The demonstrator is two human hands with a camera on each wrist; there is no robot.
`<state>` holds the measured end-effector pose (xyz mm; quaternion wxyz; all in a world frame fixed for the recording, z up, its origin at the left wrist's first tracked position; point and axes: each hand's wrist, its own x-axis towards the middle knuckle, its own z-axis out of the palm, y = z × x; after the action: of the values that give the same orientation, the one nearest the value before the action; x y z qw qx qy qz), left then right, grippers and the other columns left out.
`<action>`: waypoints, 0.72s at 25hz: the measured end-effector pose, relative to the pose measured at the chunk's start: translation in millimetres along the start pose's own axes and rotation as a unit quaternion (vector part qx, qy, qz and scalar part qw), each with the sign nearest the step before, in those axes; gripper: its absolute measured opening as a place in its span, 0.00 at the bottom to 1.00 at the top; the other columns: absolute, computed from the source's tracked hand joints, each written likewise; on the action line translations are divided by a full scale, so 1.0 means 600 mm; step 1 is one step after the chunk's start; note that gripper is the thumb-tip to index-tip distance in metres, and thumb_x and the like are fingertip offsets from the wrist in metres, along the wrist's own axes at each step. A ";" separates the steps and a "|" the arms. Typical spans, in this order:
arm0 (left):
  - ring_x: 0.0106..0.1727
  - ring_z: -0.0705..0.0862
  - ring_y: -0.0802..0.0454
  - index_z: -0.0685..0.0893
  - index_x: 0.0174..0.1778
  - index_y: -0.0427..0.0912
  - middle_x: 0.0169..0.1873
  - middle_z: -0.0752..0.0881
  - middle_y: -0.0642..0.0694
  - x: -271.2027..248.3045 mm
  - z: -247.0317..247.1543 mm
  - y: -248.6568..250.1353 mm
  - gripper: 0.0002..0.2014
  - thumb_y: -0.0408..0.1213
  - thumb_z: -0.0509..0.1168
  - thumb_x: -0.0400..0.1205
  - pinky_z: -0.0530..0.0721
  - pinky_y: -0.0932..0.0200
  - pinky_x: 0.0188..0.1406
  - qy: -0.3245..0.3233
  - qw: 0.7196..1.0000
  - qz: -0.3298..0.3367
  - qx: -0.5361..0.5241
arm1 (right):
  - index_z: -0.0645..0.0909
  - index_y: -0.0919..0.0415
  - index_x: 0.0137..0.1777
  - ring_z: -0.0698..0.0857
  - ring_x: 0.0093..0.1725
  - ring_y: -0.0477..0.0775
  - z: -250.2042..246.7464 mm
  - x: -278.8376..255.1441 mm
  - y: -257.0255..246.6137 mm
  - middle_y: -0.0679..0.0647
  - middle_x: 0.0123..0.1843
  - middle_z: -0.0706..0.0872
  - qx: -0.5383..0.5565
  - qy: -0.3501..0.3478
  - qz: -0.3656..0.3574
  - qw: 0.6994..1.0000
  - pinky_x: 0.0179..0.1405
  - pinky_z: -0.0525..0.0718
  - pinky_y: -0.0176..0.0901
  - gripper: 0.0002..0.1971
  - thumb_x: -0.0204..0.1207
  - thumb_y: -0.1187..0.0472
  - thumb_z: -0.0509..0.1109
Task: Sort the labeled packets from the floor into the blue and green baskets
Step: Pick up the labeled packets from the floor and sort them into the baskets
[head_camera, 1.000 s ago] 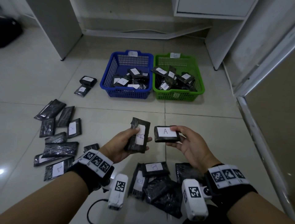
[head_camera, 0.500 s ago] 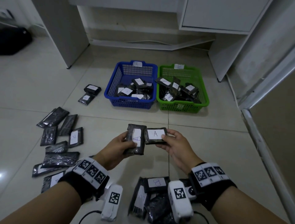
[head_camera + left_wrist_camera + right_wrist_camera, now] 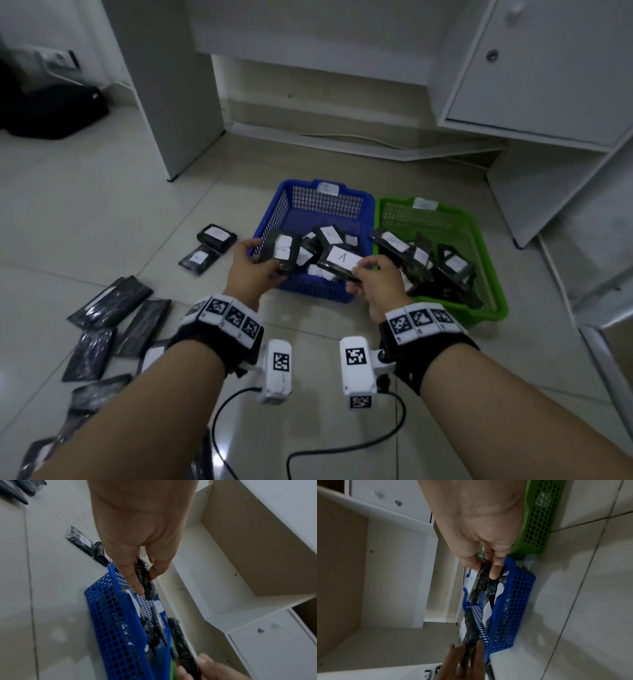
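Both hands are over the near half of the blue basket [image 3: 356, 196], each holding a black packet with a white label. My left hand [image 3: 251, 265] grips one packet [image 3: 281, 249] between thumb and fingers above the basket's left side; the left wrist view shows that packet [image 3: 145, 580] edge-on. My right hand [image 3: 371, 274] pinches the packet labelled A [image 3: 340, 260] over the basket's right side; it appears edge-on as the pinched packet [image 3: 479, 586] in the right wrist view. The green basket [image 3: 479, 226] stands touching the blue one on the right. Both baskets hold several packets.
Two packets [image 3: 209, 250] lie left of the blue basket, and several more packets [image 3: 109, 329] are spread on the tiled floor at the lower left. White cabinets [image 3: 534, 85] stand behind the baskets. A black cable [image 3: 308, 452] runs across the floor near my arms.
Both hands have carried their packets forward from above the floor tiles to over the blue basket. The camera has moved closer to the baskets.
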<state>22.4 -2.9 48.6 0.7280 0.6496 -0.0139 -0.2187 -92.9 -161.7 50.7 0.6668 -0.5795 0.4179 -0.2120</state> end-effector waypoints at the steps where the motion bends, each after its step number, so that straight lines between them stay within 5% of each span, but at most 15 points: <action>1: 0.49 0.84 0.41 0.73 0.57 0.43 0.55 0.83 0.34 0.022 0.001 -0.013 0.18 0.22 0.67 0.77 0.89 0.47 0.43 0.005 0.999 0.013 0.035 | 0.76 0.60 0.39 0.80 0.27 0.53 0.010 0.018 0.009 0.55 0.39 0.80 -0.026 -0.010 -0.001 1.000 0.27 0.84 0.39 0.10 0.79 0.74 0.64; 3: 0.53 0.85 0.40 0.80 0.53 0.47 0.54 0.85 0.37 0.052 0.002 -0.040 0.13 0.28 0.70 0.77 0.88 0.43 0.52 0.009 0.990 0.043 0.137 | 0.80 0.58 0.36 0.82 0.31 0.50 0.026 0.047 0.025 0.52 0.40 0.83 -0.054 -0.026 0.003 0.998 0.39 0.86 0.43 0.14 0.79 0.74 0.64; 6: 0.61 0.84 0.47 0.79 0.67 0.49 0.62 0.85 0.44 0.076 0.007 -0.051 0.21 0.32 0.68 0.78 0.80 0.52 0.65 -0.011 0.951 0.085 0.297 | 0.84 0.56 0.40 0.86 0.37 0.53 0.046 0.086 0.040 0.58 0.45 0.87 -0.047 -0.025 -0.003 0.999 0.41 0.87 0.41 0.16 0.77 0.78 0.64; 9: 0.77 0.70 0.45 0.67 0.79 0.45 0.81 0.64 0.43 0.093 0.019 -0.037 0.27 0.31 0.62 0.82 0.67 0.56 0.74 -0.064 0.880 0.128 0.452 | 0.85 0.56 0.60 0.83 0.43 0.56 0.060 0.114 0.035 0.59 0.53 0.86 -0.116 -0.050 -0.029 0.992 0.46 0.83 0.48 0.20 0.75 0.76 0.65; 11: 0.83 0.56 0.41 0.64 0.80 0.45 0.84 0.48 0.43 0.102 0.019 -0.037 0.27 0.34 0.61 0.84 0.60 0.52 0.78 -0.092 0.813 0.156 0.554 | 0.75 0.57 0.74 0.84 0.52 0.56 0.066 0.121 0.030 0.54 0.61 0.82 -0.147 -0.106 -0.025 0.983 0.58 0.83 0.50 0.25 0.77 0.73 0.66; 14: 0.74 0.65 0.38 0.75 0.72 0.49 0.75 0.67 0.42 0.091 0.008 -0.054 0.22 0.40 0.65 0.81 0.72 0.41 0.69 -0.025 0.740 0.263 0.618 | 0.79 0.60 0.71 0.82 0.53 0.54 0.062 0.113 0.036 0.54 0.63 0.82 -0.201 -0.085 -0.071 0.973 0.58 0.81 0.46 0.22 0.78 0.73 0.62; 16: 0.66 0.74 0.45 0.79 0.68 0.51 0.65 0.75 0.48 0.078 0.002 -0.070 0.17 0.44 0.61 0.83 0.72 0.47 0.64 -0.023 0.736 0.307 0.603 | 0.85 0.63 0.61 0.83 0.54 0.57 0.051 0.102 0.047 0.60 0.64 0.80 -0.296 -0.011 -0.134 0.946 0.59 0.79 0.38 0.17 0.78 0.73 0.60; 18: 0.67 0.75 0.49 0.75 0.72 0.52 0.67 0.75 0.52 0.073 -0.008 -0.085 0.19 0.48 0.53 0.86 0.66 0.48 0.71 -0.072 0.737 0.290 0.606 | 0.82 0.65 0.65 0.79 0.64 0.59 0.042 0.091 0.052 0.61 0.69 0.74 -0.378 -0.034 -0.164 0.910 0.64 0.70 0.31 0.17 0.79 0.73 0.59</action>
<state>48.3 -16.3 -12.2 0.2051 0.9004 -0.3835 0.0118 -48.1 -181.1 3.4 0.3674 -0.8555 0.3431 -0.1244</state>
